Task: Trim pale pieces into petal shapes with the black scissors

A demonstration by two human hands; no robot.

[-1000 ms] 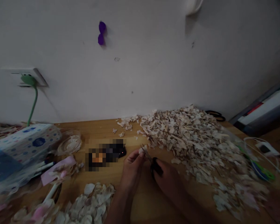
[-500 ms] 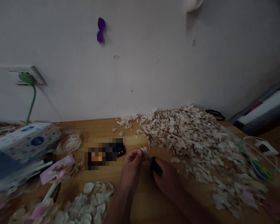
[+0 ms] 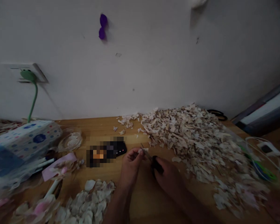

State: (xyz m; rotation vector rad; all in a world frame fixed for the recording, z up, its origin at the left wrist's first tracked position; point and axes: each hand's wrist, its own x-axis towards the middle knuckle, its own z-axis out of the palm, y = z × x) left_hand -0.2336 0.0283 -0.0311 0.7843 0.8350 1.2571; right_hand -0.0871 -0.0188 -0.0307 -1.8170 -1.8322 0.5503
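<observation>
**Scissors and a pale scrap over a littered wooden desk**

Your wooden table (image 3: 140, 199) is smooth, warm brown and faintly grained, running back to a matt white wall. The largest thing on it is the heap of cut pieces (image 3: 196, 143) to your right: dry, papery, cream-coloured flakes with ragged edges, spread loosely from the wall toward you. A smaller pile of rounder, petal-like flakes (image 3: 91, 199) lies near your left forearm, some tinged pink. At far left sits a dotted tissue box (image 3: 28, 141) with soft cardboard sides, and beside it a clear, shallow round dish (image 3: 71, 140).

Your right hand (image 3: 169, 179) is wrapped around the black handles of a pair of scissors (image 3: 154, 161), whose thin blades point up and left; whether the blades are apart is too small to tell. Your left hand (image 3: 130, 163) pinches a small pale scrap (image 3: 143, 150) between thumb and fingertips, right at the blade tips, just above the bare table between the two piles.
</observation>
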